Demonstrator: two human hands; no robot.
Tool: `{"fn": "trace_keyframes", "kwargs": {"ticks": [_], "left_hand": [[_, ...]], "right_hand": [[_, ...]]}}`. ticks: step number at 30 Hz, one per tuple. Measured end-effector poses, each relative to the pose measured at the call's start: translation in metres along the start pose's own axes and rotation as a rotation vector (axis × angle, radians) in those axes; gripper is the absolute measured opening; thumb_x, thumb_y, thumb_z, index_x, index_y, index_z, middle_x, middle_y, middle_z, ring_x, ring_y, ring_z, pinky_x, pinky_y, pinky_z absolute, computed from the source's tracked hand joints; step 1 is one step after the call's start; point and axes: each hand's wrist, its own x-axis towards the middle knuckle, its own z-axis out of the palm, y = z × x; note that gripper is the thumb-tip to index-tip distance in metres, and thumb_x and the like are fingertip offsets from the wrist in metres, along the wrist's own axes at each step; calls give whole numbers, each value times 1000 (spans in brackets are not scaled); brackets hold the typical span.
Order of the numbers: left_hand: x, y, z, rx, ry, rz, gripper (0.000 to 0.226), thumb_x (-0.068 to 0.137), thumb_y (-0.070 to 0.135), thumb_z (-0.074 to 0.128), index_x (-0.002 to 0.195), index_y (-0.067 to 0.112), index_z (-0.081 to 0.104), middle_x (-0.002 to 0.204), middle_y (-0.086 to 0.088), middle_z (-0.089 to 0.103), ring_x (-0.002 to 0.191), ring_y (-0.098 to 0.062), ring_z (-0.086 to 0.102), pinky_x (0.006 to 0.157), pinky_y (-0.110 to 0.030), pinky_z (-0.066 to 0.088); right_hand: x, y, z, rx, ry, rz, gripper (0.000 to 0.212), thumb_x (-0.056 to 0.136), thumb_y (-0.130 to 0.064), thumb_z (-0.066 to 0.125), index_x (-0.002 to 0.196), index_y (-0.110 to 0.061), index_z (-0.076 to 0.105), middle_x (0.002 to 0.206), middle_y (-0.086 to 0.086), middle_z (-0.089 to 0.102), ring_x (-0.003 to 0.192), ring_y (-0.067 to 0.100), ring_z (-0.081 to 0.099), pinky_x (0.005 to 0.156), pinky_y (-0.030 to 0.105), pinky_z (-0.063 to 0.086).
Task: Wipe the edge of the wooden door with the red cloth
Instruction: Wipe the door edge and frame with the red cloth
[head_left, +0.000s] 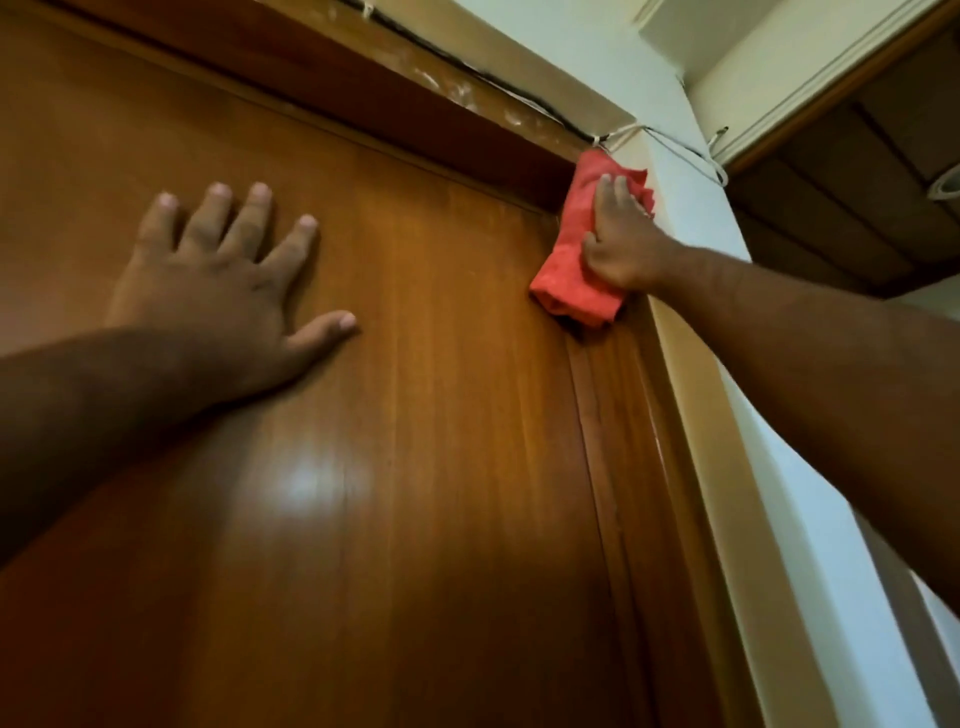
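The wooden door fills most of the view, seen from below, glossy and brown. My left hand lies flat on its face with fingers spread, holding nothing. My right hand presses the red cloth against the door's right edge, close to the upper right corner where door and frame meet. The cloth is bunched and hangs below my palm, covering the edge there.
The wooden door frame runs down the right side, with a pale wall beyond it. A dark cable and white cord run along the frame's top. A wooden ceiling panel sits at upper right.
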Motion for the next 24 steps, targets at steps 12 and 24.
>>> {"fn": "trace_keyframes", "kwargs": {"ticks": [12,24], "left_hand": [[-1,-1,8,-47,33,13,101,80,86,-5,161,27,3,170,-14,5,155,-34,4,123,-58,9],[-4,1,2,-53,-10,-4,101,78,84,-8,161,27,-1,170,-12,1,156,-32,1,124,-55,6]], "right_hand": [[48,-73,5,100,295,-126,82,94,-60,35,156,-12,8,165,12,10,151,29,10,120,48,13],[26,-161,2,42,432,-374,85,85,-5,60,155,-18,14,161,7,22,147,27,20,117,36,18]]}}
